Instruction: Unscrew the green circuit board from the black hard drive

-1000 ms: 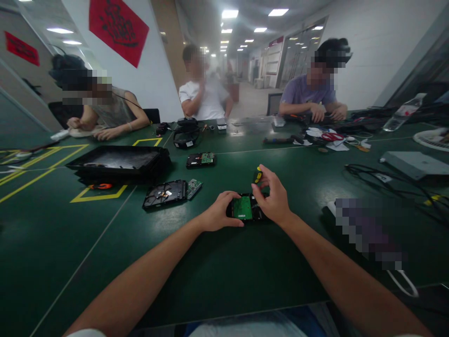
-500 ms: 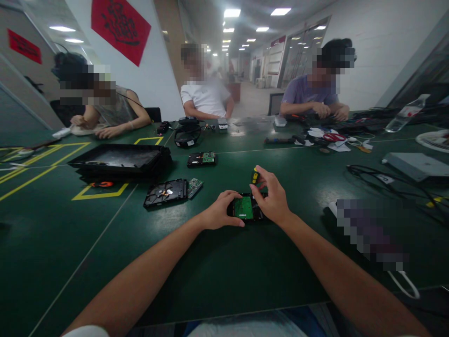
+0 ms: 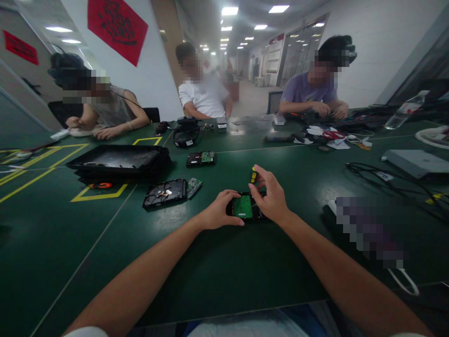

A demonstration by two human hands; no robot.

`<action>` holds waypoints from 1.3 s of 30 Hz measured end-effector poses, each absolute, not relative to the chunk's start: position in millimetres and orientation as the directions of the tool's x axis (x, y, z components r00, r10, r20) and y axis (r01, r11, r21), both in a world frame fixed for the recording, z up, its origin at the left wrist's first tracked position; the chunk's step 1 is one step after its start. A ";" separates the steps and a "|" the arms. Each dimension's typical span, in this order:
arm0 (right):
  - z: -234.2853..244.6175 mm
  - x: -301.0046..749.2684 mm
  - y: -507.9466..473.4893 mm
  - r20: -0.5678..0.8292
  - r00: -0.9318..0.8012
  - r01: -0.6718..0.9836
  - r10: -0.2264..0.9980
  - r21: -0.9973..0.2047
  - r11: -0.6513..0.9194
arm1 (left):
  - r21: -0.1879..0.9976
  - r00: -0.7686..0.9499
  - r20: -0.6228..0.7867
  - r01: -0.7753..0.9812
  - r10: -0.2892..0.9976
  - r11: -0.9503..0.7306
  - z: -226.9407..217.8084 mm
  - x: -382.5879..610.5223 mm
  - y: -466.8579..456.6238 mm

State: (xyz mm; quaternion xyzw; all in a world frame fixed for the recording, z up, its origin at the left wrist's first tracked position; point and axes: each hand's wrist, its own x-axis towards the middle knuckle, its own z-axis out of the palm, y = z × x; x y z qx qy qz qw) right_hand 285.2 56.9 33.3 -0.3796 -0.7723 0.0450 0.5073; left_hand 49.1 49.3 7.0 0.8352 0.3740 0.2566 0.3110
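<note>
A hard drive with a green circuit board facing up lies on the green table in front of me. My left hand grips its left end, thumb along the near edge and fingers at the far edge. In my right hand is a screwdriver with a yellow and black handle, held upright over the drive's right part. The screwdriver's tip is hidden behind my fingers. To the left lie another hard drive and a loose circuit board beside it.
A third drive lies farther back. Stacked black trays stand at left, with an orange-handled item by them. At right are black cables, a grey box and a blurred-out phone-like object. Three people sit across the table.
The screwdriver handle has shifted slightly left with a small movement of my right fingers. My left hand stays on the hard drive. The whole view has moved a little.
</note>
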 end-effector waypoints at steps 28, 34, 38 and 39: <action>33.5 287.5 58.0 0.767 -0.163 0.505 0.620 -0.475 0.720 | 0.689 0.554 0.220 0.495 0.803 -0.529 7.1 54.1 45.2; 33.7 287.7 57.9 0.758 -0.180 0.497 0.627 -0.480 0.723 | 0.733 0.581 0.180 0.459 0.793 -0.503 9.0 48.4 47.8; 31.9 288.4 58.6 0.767 -0.174 0.499 0.617 -0.472 0.727 | 0.734 0.588 0.194 0.444 0.785 -0.514 7.4 46.3 50.6; 31.6 288.7 58.9 0.770 -0.174 0.504 0.614 -0.467 0.727 | 0.727 0.586 0.202 0.447 0.785 -0.521 6.8 46.5 50.9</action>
